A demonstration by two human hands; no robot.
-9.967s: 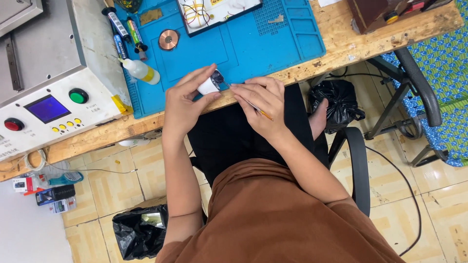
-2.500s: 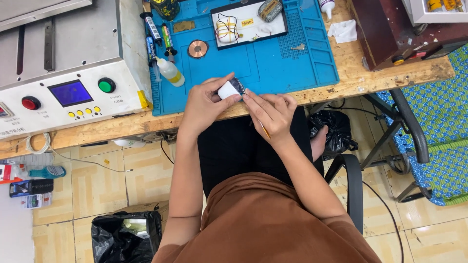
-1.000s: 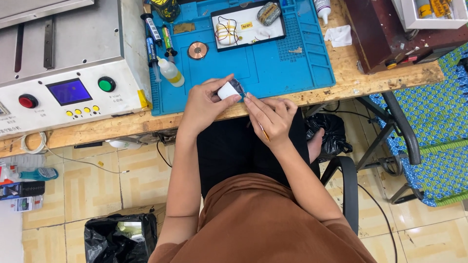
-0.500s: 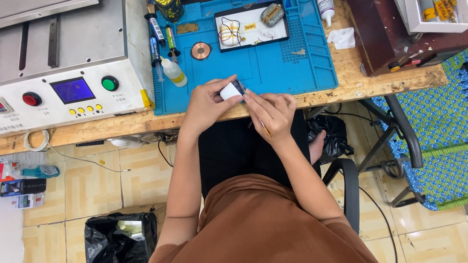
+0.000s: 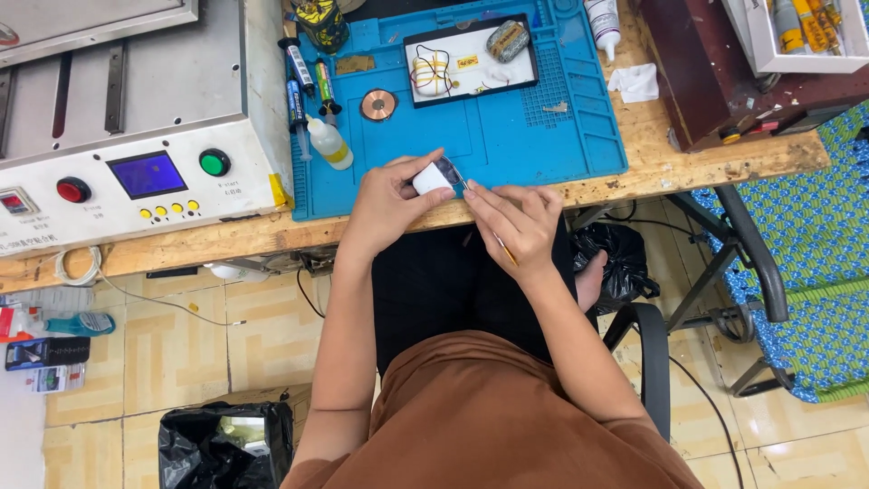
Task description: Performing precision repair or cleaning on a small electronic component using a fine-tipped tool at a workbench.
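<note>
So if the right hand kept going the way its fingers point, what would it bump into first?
The right hand points up-left at the small white part in the left hand. It would probably meet that first; its fingertips look nearly on it already.

A small blue screen (image 5: 148, 174) glows on the front panel of the grey machine (image 5: 127, 109) at the left of the surface, between a red button (image 5: 73, 190) and a green one (image 5: 214, 162). Further left sits a tiny red display (image 5: 14, 202) (partly cut off). A yellow label (image 5: 278, 190) marks the machine's right corner. On the white tray (image 5: 471, 63) lies a small yellow tag (image 5: 467, 62).
</note>
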